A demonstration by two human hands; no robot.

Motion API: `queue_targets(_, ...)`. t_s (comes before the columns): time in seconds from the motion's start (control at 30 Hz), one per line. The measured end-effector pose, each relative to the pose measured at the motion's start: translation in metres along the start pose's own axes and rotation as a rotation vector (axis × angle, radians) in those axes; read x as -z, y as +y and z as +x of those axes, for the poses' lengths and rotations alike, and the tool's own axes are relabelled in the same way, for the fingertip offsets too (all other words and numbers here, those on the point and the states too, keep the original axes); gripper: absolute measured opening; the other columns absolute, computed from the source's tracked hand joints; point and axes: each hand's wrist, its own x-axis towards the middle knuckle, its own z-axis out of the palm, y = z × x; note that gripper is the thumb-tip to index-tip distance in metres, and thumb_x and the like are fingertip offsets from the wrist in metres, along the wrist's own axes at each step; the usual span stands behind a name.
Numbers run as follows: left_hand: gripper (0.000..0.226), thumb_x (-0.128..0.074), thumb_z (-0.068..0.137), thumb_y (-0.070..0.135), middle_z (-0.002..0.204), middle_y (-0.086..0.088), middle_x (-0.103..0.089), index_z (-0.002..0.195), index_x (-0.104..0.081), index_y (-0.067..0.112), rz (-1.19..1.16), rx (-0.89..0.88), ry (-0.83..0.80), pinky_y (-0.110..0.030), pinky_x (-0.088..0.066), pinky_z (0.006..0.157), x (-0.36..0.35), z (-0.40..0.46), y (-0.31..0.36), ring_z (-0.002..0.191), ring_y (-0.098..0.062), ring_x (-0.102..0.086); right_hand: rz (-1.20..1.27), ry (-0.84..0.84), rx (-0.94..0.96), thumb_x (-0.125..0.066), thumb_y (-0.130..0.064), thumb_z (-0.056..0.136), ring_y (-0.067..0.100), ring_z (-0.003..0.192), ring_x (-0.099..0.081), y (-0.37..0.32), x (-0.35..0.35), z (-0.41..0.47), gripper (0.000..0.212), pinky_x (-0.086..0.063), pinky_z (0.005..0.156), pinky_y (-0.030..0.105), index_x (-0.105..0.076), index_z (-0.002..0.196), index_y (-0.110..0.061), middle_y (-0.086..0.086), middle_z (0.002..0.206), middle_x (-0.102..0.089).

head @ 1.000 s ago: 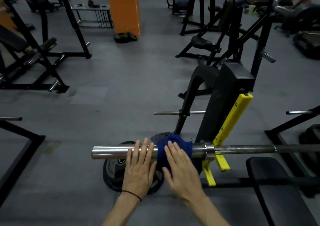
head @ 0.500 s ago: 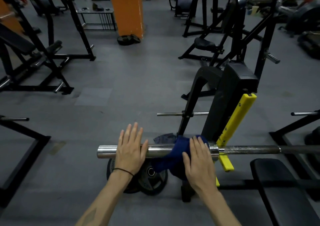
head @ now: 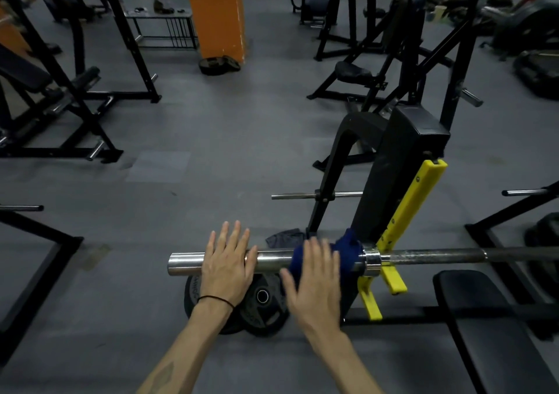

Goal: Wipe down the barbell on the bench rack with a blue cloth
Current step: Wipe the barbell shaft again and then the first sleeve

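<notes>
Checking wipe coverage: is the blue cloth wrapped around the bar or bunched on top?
Draped over: the blue cloth covers the barbell sleeve's top under the right hand; underside hidden, cannot tell.

Your left hand [head: 227, 268] lies flat, fingers [head: 233, 236] straight toward 12 o'clock, a dark band at its wrist. At its 3 o'clock, your right hand [head: 314, 284] lies flat too, motion-blurred, fingers extended.
</notes>
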Motion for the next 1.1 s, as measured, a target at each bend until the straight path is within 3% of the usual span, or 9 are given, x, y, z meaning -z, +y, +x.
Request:
queue_targets(0.07, 0.063, -0.024, 0.106, 0.049, 0.153, -0.010, -0.050, 0.141, -0.060, 0.012, -0.008, -0.007, 0.002, -0.049, -0.022, 0.121, 0.001, -0.001, 0.000, 0.147, -0.031, -0.039, -0.017, -0.062, 0.219, -0.032, -0.061, 0.105, 0.022, 0.158, -0.015, -0.001, -0.003, -0.009, 0.074, -0.009, 0.127, 0.043, -0.028, 0.160, -0.011, 0.005, 0.168, -0.023)
queue_targets(0.17, 0.068, -0.015, 0.108, 0.052, 0.153, -0.009, -0.049, 0.142, -0.059, 0.012, -0.009, -0.009, 0.001, -0.047, -0.020, 0.122, 0.003, -0.001, 0.000, 0.147, -0.030, -0.038, -0.118, -0.104, 0.368, -0.035, -0.056, 0.105, 0.022, 0.153, -0.029, 0.033, 0.013, 0.004, 0.068, -0.016, 0.124, 0.040, -0.037, 0.158, -0.012, 0.006, 0.165, -0.032)
queue_targets(0.4, 0.062, -0.021, 0.107, 0.047, 0.153, -0.010, -0.050, 0.140, -0.060, 0.012, -0.014, 0.034, 0.036, -0.050, -0.023, 0.121, 0.002, 0.000, 0.007, 0.147, -0.031, -0.039, -0.082, 0.007, -0.058, -0.022, -0.061, 0.105, 0.032, 0.151, -0.033, 0.023, 0.012, 0.009, 0.079, -0.013, 0.124, 0.047, -0.044, 0.151, 0.000, 0.018, 0.157, -0.044)
queue_targets(0.53, 0.058, -0.025, 0.106, 0.043, 0.153, -0.011, -0.049, 0.139, -0.061, 0.011, -0.010, 0.013, 0.058, -0.051, -0.023, 0.122, 0.000, 0.000, 0.006, 0.148, -0.031, -0.038, -0.035, -0.110, 0.295, -0.033, -0.062, 0.105, 0.025, 0.157, -0.019, -0.006, -0.004, 0.001, 0.077, -0.010, 0.125, 0.044, -0.030, 0.160, -0.008, 0.009, 0.167, -0.025)
queue_targets(0.6, 0.058, -0.025, 0.107, 0.043, 0.154, -0.011, -0.048, 0.140, -0.060, 0.011, -0.001, -0.002, 0.058, -0.051, -0.024, 0.121, -0.001, -0.001, 0.005, 0.148, -0.031, -0.037, -0.068, -0.124, 0.377, -0.038, -0.057, 0.104, 0.023, 0.155, -0.026, 0.017, 0.005, 0.006, 0.072, -0.012, 0.126, 0.042, -0.033, 0.159, -0.011, 0.006, 0.166, -0.029)
queue_targets(0.73, 0.059, -0.025, 0.107, 0.045, 0.153, -0.010, -0.050, 0.139, -0.061, 0.012, -0.021, -0.002, 0.055, -0.050, -0.025, 0.121, 0.001, -0.002, 0.005, 0.147, -0.031, -0.039, -0.120, -0.001, 0.155, -0.030, -0.055, 0.106, 0.030, 0.142, -0.045, 0.060, 0.022, 0.016, 0.069, -0.015, 0.127, 0.041, -0.051, 0.148, -0.004, 0.015, 0.151, -0.052)
queue_targets(0.83, 0.065, -0.017, 0.109, 0.048, 0.152, -0.010, -0.051, 0.139, -0.061, 0.012, -0.026, 0.004, 0.056, -0.049, -0.024, 0.121, 0.003, -0.003, 0.005, 0.146, -0.031, -0.040, -0.047, 0.041, -0.080, -0.024, -0.059, 0.106, 0.031, 0.146, -0.041, 0.029, 0.010, 0.012, 0.075, -0.012, 0.126, 0.043, -0.049, 0.148, -0.002, 0.017, 0.152, -0.051)
queue_targets(0.97, 0.065, -0.016, 0.109, 0.049, 0.154, -0.008, -0.048, 0.142, -0.059, 0.013, -0.031, -0.008, 0.047, -0.049, -0.023, 0.121, 0.002, -0.007, 0.003, 0.148, -0.030, -0.037, -0.017, -0.085, 0.259, -0.031, -0.063, 0.105, 0.024, 0.156, -0.022, 0.001, -0.001, -0.007, 0.076, -0.013, 0.125, 0.044, -0.034, 0.158, -0.009, 0.008, 0.166, -0.030)
queue_targets(1.1, 0.066, -0.014, 0.108, 0.050, 0.156, -0.007, -0.046, 0.144, -0.056, 0.015, -0.037, -0.013, 0.043, -0.050, -0.022, 0.122, 0.001, -0.008, 0.002, 0.150, -0.029, -0.033, -0.141, -0.063, 0.327, -0.033, -0.057, 0.106, 0.026, 0.149, -0.037, 0.053, 0.018, 0.010, 0.070, -0.019, 0.124, 0.042, -0.043, 0.154, -0.009, 0.010, 0.160, -0.041)
